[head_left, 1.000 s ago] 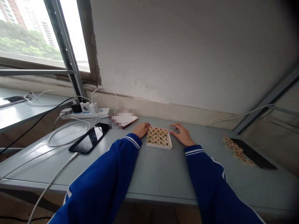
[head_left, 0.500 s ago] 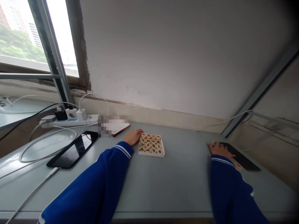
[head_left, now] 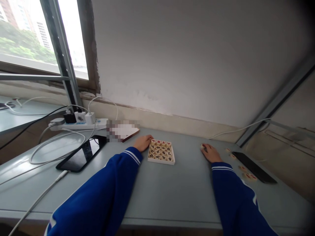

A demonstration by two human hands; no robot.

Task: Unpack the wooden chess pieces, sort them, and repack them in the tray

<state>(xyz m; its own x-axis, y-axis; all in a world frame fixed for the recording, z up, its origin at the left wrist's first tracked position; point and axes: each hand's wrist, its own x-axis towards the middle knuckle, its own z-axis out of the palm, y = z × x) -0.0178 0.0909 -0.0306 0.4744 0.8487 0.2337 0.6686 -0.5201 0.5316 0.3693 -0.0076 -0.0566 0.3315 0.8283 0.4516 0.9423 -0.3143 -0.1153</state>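
A shallow white box [head_left: 160,163] sits on the desk with rows of round xiangqi pieces [head_left: 160,150] in it, red characters at the back and black ones in front. At its back left corner my left hand [head_left: 143,143] grips the rim with its fingertips. To the right of the box, my right hand [head_left: 211,153] is over the desk, its fingers pinched on a pale xiangqi piece [head_left: 202,147]. The character on that piece is not readable. Several loose xiangqi pieces [head_left: 249,176] lie farther right, some overlapping.
A dark flat slab [head_left: 254,167] lies beside the loose pieces. On the left are a black tablet [head_left: 81,154] with a plugged-in cable, a power strip [head_left: 99,123] with chargers, and a partly blurred flat item [head_left: 126,131]. The wall [head_left: 172,75] rises behind the desk.
My right hand has moved left from the loose pieces towards the box, carrying a xiangqi piece, uncovering the others. My left hand stays at the box. The view has shifted slightly.
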